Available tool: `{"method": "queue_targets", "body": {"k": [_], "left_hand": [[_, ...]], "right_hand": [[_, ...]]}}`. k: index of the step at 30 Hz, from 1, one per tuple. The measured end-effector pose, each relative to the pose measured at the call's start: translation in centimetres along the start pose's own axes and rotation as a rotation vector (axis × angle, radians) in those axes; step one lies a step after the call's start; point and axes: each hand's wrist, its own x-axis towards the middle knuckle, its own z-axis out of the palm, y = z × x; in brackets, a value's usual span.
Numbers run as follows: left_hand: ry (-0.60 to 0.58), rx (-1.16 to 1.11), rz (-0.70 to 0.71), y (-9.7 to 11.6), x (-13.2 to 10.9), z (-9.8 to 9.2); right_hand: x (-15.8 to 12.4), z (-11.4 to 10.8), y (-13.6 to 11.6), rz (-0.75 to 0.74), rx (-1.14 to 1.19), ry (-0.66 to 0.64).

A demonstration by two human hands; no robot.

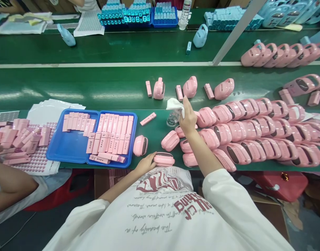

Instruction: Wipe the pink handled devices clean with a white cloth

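My left hand rests at the table's near edge, its fingers holding the left end of a glossy pink plastic housing with a dark oval window. My right hand is raised farther out, pinching a white cloth. Just below the cloth stands a clear container, partly covered by it. Close to my left hand sits another pink housing, and a further one lies between my two hands. A small pink stick-shaped part lies beyond them.
Blue trays of pink stick parts stand at left, near a co-worker's arm. Rows of pink housings fill the right. Across the green conveyor sit pink housings paired with sticks. A metal post slants upward at right.
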Motion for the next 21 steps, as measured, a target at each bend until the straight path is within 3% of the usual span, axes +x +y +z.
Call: {"method": "queue_targets", "body": {"k": [3, 5, 7, 12, 17, 21], "left_hand": [[0.072, -0.027, 0.006, -0.2, 0.3, 0.7], [0.104, -0.031, 0.016, 0.0, 0.0, 0.2], [0.191, -0.063, 0.045, 0.5, -0.8, -1.1], [0.575, -0.275, 0.185, 3.6, -3.6, -6.9], [0.743, -0.557, 0.262, 7.6, -5.1, -12.3], [0.793, -0.718, 0.342, 9.7, -5.3, -14.3]], "right_hand": [[0.1, -0.3, -0.2, -0.041, -0.019, -0.08], [0.0, -0.5, -0.3, -0.086, -0.042, -0.138], [-0.2, -0.9, -0.5, -0.138, -0.048, -0.207], [-0.8, -0.8, -0.4, -0.158, 0.004, -0.289], [-1.0, 1.1, 0.6, -0.172, 0.071, -0.195], [-0.4, 1.9, 1.9, -0.065, 0.167, 0.057]]}}
